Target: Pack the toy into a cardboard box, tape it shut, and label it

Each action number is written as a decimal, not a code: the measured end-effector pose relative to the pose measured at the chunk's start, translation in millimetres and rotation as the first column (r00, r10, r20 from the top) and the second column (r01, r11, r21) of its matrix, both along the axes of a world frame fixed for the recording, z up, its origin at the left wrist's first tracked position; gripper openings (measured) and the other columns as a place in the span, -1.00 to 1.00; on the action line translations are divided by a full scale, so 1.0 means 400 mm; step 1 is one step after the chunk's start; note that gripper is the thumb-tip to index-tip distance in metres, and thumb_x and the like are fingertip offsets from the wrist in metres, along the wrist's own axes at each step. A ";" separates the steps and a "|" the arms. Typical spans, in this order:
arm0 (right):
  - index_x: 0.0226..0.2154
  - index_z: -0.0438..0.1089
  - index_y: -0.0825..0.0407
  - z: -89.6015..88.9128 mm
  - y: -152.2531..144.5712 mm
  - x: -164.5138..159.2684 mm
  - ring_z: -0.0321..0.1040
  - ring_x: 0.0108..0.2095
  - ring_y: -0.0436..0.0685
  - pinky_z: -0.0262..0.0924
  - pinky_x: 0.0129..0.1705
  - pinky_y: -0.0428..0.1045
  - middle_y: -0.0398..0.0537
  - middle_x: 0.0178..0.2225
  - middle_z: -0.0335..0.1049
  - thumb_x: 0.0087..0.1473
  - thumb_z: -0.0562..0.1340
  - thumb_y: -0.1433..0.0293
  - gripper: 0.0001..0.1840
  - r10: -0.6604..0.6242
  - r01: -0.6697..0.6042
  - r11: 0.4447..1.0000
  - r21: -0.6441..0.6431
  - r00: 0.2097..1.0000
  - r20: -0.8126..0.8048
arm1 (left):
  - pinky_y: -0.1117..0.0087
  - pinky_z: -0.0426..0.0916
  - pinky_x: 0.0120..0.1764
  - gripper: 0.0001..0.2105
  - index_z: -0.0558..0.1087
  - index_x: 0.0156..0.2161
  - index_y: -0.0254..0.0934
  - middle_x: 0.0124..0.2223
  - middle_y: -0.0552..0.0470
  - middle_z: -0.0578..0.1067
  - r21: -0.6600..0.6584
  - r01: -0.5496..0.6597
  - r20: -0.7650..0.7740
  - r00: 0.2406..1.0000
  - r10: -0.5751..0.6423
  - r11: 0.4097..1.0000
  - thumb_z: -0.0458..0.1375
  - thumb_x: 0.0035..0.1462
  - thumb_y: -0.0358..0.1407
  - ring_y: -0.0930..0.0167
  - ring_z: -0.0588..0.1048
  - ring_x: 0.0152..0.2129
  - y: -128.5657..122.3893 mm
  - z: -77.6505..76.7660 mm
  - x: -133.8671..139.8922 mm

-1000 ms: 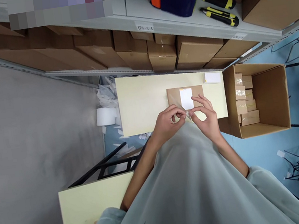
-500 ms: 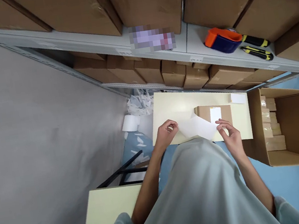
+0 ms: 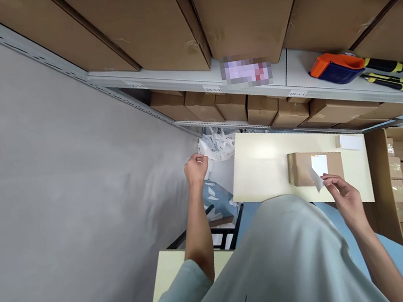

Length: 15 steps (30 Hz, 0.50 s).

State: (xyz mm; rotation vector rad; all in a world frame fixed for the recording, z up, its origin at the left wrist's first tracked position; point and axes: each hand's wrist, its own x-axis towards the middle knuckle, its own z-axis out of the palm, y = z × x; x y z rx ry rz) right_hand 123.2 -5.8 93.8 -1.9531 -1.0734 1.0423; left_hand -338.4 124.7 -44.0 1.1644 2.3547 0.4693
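Observation:
My right hand (image 3: 344,195) pinches a small white label (image 3: 317,180) by its edge, just in front of a closed brown cardboard box (image 3: 333,159). A white label (image 3: 319,162) lies on top of that box, partly overlapped by the held one. My left hand (image 3: 196,169) is out past the table's left end, fingers pinched together, in front of a heap of white paper scraps (image 3: 219,143). Whether a scrap is between its fingertips I cannot make out against the white behind. The box rests on the pale yellow table (image 3: 261,172).
A stack of white cards or labels (image 3: 350,142) sits at the table's back right. Right of the table stands a large open carton (image 3: 384,184) with several small boxes inside. Overhead, a shelf (image 3: 191,83) holds cartons, a tape dispenser (image 3: 336,67) and box cutters (image 3: 388,81).
The white sheet stretched between both hands has been parted. My left hand has swung left off the table to the scraps; my right hand keeps a small label. The camera view has shifted left.

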 end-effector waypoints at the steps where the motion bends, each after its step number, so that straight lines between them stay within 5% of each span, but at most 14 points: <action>1: -0.34 0.58 -0.08 0.002 0.000 -0.002 0.48 0.21 0.50 0.22 0.34 0.44 0.12 -0.03 0.63 0.09 0.40 -0.14 -0.54 -0.008 0.008 1.000 -0.001 1.000 -0.003 | 0.30 0.42 -0.05 -0.87 0.58 -0.25 -0.23 -0.24 -0.08 0.68 -0.002 0.003 -0.040 0.999 -0.003 1.000 0.21 0.15 -0.26 0.19 0.64 -0.19 0.021 -0.001 -0.020; 10: -0.31 0.59 -0.08 0.025 0.000 -0.023 0.48 0.20 0.49 0.24 0.34 0.43 0.13 -0.03 0.62 0.12 0.40 -0.13 -0.54 -0.042 0.042 0.999 0.027 0.999 -0.018 | 0.17 0.49 0.01 -0.70 0.55 0.01 -0.35 -0.06 -0.30 0.69 -0.041 -0.065 -0.087 0.994 0.061 0.997 0.20 0.19 -0.32 0.10 0.65 -0.05 0.199 -0.009 -0.126; 15: -0.33 0.56 -0.06 0.030 0.005 -0.039 0.53 0.12 0.44 0.31 0.27 0.39 0.11 -0.11 0.63 0.17 0.38 -0.09 -0.57 -0.080 0.076 0.987 0.141 0.997 0.024 | 0.18 0.46 0.12 -0.67 0.49 0.09 -0.37 0.16 -0.32 0.62 0.069 -0.003 0.116 0.993 -0.005 0.998 0.19 0.22 -0.37 0.17 0.63 0.02 0.208 -0.013 -0.009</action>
